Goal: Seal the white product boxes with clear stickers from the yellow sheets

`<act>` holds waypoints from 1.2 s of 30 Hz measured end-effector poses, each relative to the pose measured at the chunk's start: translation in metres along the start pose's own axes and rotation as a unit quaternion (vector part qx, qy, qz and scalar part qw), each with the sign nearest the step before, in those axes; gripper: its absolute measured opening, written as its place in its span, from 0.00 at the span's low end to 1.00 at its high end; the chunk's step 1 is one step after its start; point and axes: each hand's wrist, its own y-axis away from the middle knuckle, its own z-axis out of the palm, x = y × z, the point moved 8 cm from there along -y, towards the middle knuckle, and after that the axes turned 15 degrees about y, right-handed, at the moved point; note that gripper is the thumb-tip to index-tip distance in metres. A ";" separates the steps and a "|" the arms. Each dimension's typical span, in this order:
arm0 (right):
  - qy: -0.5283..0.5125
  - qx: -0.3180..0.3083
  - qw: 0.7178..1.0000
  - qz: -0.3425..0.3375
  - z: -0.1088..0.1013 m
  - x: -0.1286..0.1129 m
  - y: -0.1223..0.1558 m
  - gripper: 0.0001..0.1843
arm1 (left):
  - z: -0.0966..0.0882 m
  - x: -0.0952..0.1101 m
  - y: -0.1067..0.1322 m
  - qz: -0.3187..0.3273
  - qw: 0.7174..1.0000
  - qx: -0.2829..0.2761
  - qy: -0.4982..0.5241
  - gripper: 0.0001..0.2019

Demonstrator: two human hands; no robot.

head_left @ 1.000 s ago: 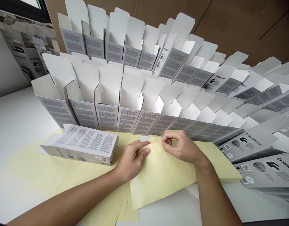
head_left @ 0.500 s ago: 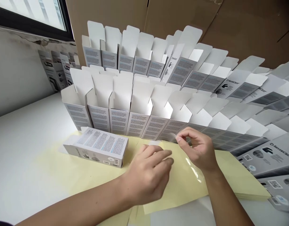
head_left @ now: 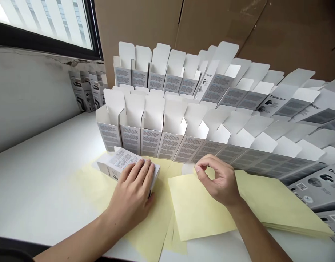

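Observation:
A white-and-grey printed carton (head_left: 120,160) lies on its side, its flap end pointing left. My left hand (head_left: 133,191) rests over the carton's right end, fingers across the top and thumb low by the near corner. To the right, my right hand (head_left: 218,178) is closed, thumb and forefinger pinched into a ring. Whatever sits between those fingertips is too small to make out. Beneath the right hand is a yellow sheet (head_left: 200,211), partly covered by the wrist. More yellow sheets (head_left: 148,233) lie under the carton and left hand.
Rows of upright cartons (head_left: 151,143) with raised flaps stand behind my hands. A stack of yellow sheets (head_left: 287,207) lies at right, beside more lying cartons (head_left: 314,189). Large brown cardboard (head_left: 211,25) rises at the back. The white table (head_left: 47,189) extends left, towards a window (head_left: 47,22).
My left hand has moved left and come down onto the lying carton. My right hand stays pinched. The yellow sheet under it looks matte now, without the earlier glare. The view has shifted.

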 end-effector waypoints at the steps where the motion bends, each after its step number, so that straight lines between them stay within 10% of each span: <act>1: -0.001 -0.002 1.000 -0.008 0.001 -0.003 0.000 0.09 | -0.004 0.000 0.005 -0.012 1.000 -0.001 0.019 0.28; 14: 0.116 0.086 0.959 -0.243 0.033 -0.109 0.002 0.08 | -0.028 -0.008 0.041 -0.068 0.987 0.114 0.087 0.24; 36: 0.256 0.114 0.875 -0.395 0.060 -0.130 0.038 0.04 | -0.030 -0.019 0.041 -0.100 0.976 0.120 0.150 0.21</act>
